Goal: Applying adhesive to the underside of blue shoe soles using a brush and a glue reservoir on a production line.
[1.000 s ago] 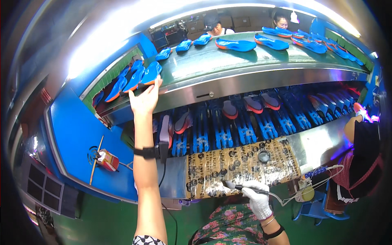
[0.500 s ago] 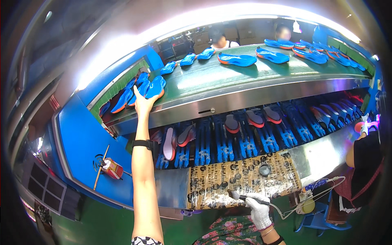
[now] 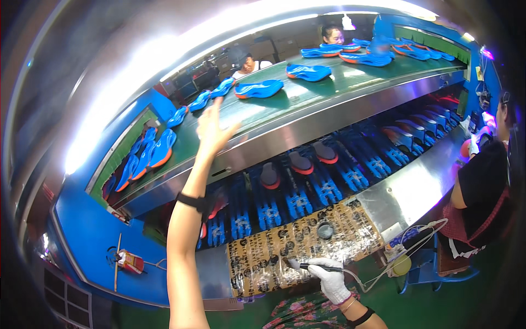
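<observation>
My bare left hand hangs over the green conveyor belt, fingers spread and slightly blurred, with nothing in it. Just beyond its fingertips lies a blue shoe sole. Left of it, a pair of blue soles with orange edges rests on the belt by the tunnel opening. My right hand, in a white glove, grips a brush with a dark handle; a pale tube trails from its rear end. The brush tip is over a work surface covered with brown printed tape.
A small round grey dish sits on the taped surface. Below the belt, a lower rack of blue holders carries several grey-and-red shoe parts. A red container stands at left. A co-worker works at right; two people are across the belt.
My left hand has let go of the blue soles by the tunnel and moved right, away from them. The view has shifted; my right hand still holds the brush.
</observation>
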The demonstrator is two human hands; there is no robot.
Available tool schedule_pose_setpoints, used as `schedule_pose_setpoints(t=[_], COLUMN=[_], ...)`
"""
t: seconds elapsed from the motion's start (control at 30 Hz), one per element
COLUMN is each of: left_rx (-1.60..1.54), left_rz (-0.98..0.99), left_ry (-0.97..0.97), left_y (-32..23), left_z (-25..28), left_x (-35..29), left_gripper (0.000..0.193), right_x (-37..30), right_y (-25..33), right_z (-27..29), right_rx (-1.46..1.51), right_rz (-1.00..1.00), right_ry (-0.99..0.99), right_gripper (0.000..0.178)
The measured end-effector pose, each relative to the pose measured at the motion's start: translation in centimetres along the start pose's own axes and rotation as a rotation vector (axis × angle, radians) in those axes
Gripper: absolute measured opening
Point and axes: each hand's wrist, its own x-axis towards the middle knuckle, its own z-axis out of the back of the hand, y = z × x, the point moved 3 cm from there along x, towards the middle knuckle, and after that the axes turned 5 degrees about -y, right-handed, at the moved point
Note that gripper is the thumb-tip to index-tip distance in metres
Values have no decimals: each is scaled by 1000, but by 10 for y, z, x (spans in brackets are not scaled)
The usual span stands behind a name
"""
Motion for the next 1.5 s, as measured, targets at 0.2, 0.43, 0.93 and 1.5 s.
schedule_pose_setpoints(t=[0.2, 0.43, 0.93, 1.5], left_rx=[55, 255, -1801, -1341], left_rz=[-138, -14, 601, 795], left_ry=[544, 725, 80, -523], left_y=[-75, -97, -10, 4], left_z=[-88, -123, 35, 50], left_x=[104, 129, -29, -259], left_gripper=[97, 109, 53, 73], right_x=[4, 6, -4, -13], right_y=[14, 34, 18, 51], right_z=[19, 37, 21, -18], right_rx=[0, 40, 94, 16], right_rz=[84, 52, 98, 279], right_ry=[-50, -117, -23, -86], right_gripper=[17, 17, 18, 19])
